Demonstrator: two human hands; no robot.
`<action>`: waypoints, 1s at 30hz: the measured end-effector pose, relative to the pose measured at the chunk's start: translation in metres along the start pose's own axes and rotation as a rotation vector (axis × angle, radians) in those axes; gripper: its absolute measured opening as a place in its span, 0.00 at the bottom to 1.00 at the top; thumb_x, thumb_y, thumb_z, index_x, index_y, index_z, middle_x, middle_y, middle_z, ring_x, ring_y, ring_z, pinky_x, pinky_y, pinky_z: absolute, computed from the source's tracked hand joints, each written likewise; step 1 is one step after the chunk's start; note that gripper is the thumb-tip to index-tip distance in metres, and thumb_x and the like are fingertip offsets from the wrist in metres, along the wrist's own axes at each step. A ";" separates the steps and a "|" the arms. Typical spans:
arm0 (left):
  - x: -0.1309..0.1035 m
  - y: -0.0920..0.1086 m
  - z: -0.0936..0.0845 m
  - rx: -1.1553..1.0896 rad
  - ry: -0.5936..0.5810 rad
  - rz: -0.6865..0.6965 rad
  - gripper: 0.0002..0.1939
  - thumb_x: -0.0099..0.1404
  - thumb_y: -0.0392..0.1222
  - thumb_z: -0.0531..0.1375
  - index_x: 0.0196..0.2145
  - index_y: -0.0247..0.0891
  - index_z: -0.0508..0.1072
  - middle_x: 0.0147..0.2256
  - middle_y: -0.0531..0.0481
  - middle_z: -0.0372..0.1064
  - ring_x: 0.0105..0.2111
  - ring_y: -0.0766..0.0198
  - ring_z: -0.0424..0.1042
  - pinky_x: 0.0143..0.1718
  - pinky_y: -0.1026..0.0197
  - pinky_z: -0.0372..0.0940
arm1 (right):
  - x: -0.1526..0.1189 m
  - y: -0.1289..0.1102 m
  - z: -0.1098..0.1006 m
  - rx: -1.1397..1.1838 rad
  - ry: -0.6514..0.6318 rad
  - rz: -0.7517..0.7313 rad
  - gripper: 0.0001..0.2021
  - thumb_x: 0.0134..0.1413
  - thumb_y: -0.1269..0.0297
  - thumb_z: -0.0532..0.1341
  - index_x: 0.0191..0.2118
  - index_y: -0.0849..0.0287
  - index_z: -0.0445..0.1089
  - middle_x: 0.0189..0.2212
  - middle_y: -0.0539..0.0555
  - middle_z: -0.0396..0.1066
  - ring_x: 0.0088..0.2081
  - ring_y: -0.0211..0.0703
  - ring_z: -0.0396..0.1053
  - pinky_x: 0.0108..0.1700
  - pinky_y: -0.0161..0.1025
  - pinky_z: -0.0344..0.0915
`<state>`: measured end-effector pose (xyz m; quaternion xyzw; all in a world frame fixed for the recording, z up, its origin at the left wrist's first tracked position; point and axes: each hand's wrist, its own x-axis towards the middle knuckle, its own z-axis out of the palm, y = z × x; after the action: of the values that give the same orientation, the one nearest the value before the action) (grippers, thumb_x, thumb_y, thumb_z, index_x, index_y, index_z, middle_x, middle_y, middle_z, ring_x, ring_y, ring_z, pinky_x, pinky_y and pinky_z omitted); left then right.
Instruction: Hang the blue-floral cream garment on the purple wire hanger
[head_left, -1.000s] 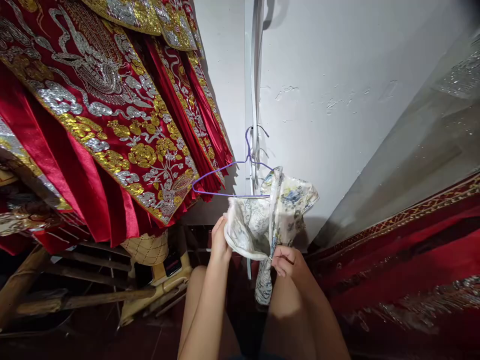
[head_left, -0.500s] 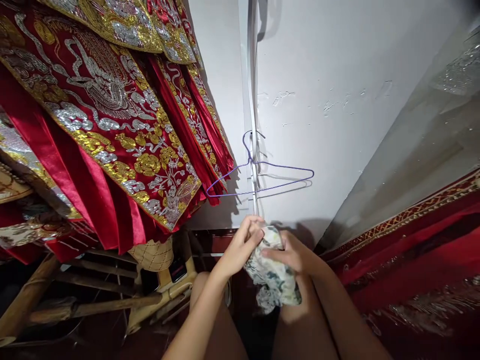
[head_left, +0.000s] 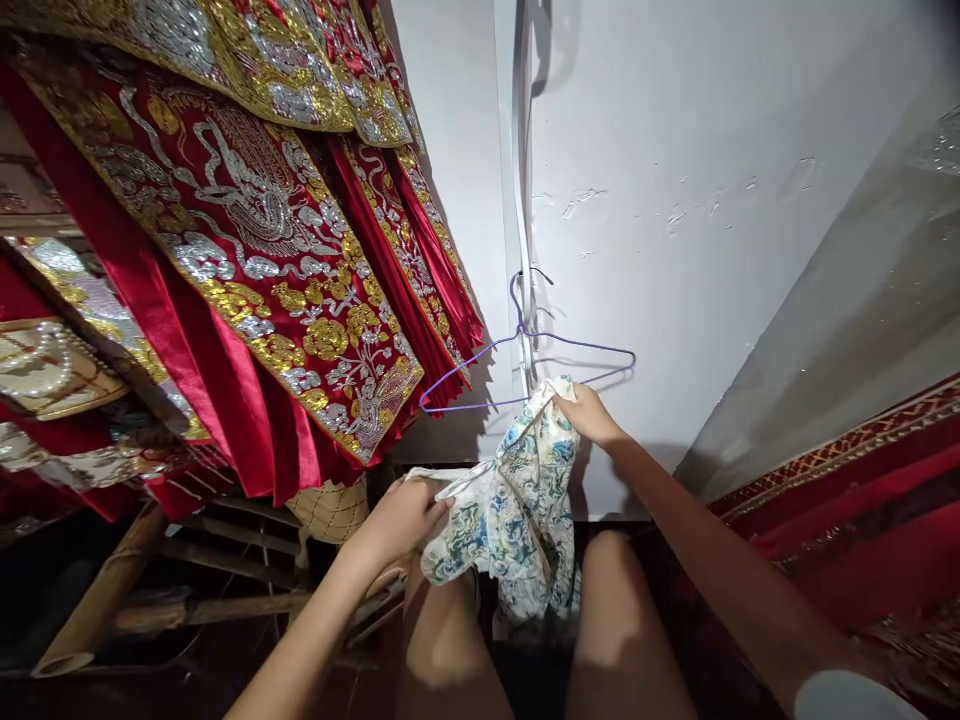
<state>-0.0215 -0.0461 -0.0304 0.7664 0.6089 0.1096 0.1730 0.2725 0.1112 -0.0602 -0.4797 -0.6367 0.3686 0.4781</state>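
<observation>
A white garment with a blue and green floral print (head_left: 517, 510) is spread between my two hands and hangs down above my knees. My left hand (head_left: 409, 515) is closed on its left edge. At its upper right corner, my right hand (head_left: 589, 412) pinches the cloth, just below the hanger. The thin purple wire hanger (head_left: 469, 405) hangs on the white strip along the wall, with nothing on it; the cloth hides part of its lower bar.
Red costumes with gold and silver embroidery (head_left: 322, 330) hang at the left. Below them are a bamboo frame (head_left: 112, 590) and a woven basket (head_left: 330, 510). More red fabric (head_left: 862, 500) lies at the right, beside the white wall (head_left: 660, 130).
The garment was bunched between both hands; now it is opened out. My left hand has moved left, and my right hand has moved up towards the hanger. The view has shifted slightly.
</observation>
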 end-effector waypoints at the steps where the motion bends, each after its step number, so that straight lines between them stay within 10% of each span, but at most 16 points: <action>1: 0.000 -0.004 -0.005 -0.018 0.055 0.002 0.13 0.65 0.46 0.55 0.29 0.39 0.75 0.36 0.40 0.77 0.39 0.50 0.74 0.45 0.53 0.65 | -0.005 0.004 -0.002 -0.011 0.021 0.013 0.11 0.47 0.57 0.62 0.28 0.61 0.71 0.26 0.54 0.73 0.30 0.45 0.68 0.33 0.39 0.63; 5: 0.010 -0.017 -0.028 -0.048 0.264 0.038 0.15 0.65 0.46 0.54 0.35 0.38 0.78 0.44 0.37 0.77 0.48 0.46 0.73 0.54 0.48 0.64 | -0.036 -0.002 -0.025 -0.070 0.089 0.088 0.13 0.44 0.57 0.63 0.20 0.56 0.60 0.17 0.47 0.60 0.23 0.38 0.57 0.26 0.36 0.55; 10: 0.036 -0.004 -0.049 -0.069 0.248 0.117 0.16 0.66 0.51 0.54 0.31 0.39 0.75 0.44 0.39 0.76 0.47 0.47 0.73 0.53 0.48 0.64 | -0.062 -0.029 -0.049 -0.088 0.106 0.250 0.14 0.44 0.58 0.63 0.21 0.54 0.56 0.16 0.44 0.55 0.21 0.36 0.52 0.23 0.35 0.52; 17: 0.069 0.044 -0.054 -0.227 0.544 0.315 0.11 0.68 0.46 0.57 0.44 0.38 0.72 0.37 0.47 0.75 0.37 0.58 0.73 0.39 0.61 0.65 | -0.078 -0.034 -0.035 0.019 -0.108 -0.076 0.06 0.48 0.64 0.60 0.23 0.56 0.67 0.19 0.47 0.63 0.23 0.40 0.61 0.27 0.36 0.60; 23: 0.075 0.037 -0.073 -0.573 0.431 0.264 0.19 0.61 0.52 0.66 0.45 0.37 0.81 0.43 0.41 0.79 0.39 0.53 0.75 0.39 0.59 0.67 | -0.045 -0.033 -0.093 -0.066 0.382 -0.148 0.30 0.41 0.67 0.65 0.56 0.58 0.71 0.43 0.58 0.77 0.37 0.49 0.74 0.39 0.42 0.70; 28: 0.092 0.020 -0.089 -0.988 0.153 0.081 0.21 0.52 0.53 0.72 0.37 0.34 0.82 0.32 0.40 0.79 0.30 0.54 0.75 0.30 0.57 0.68 | -0.013 -0.039 -0.143 -0.087 -0.048 0.036 0.16 0.40 0.53 0.72 0.29 0.63 0.78 0.30 0.59 0.79 0.34 0.54 0.74 0.34 0.42 0.69; 30: 0.102 0.019 -0.083 -1.086 0.240 0.035 0.17 0.59 0.51 0.69 0.35 0.32 0.81 0.31 0.40 0.78 0.31 0.53 0.76 0.34 0.54 0.70 | -0.014 -0.043 -0.153 -0.064 -0.219 0.127 0.18 0.38 0.52 0.74 0.29 0.63 0.79 0.29 0.59 0.79 0.31 0.53 0.75 0.32 0.42 0.68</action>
<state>-0.0127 0.0598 0.0491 0.5591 0.4675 0.4973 0.4707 0.4093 0.0876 0.0178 -0.4911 -0.6649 0.4277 0.3659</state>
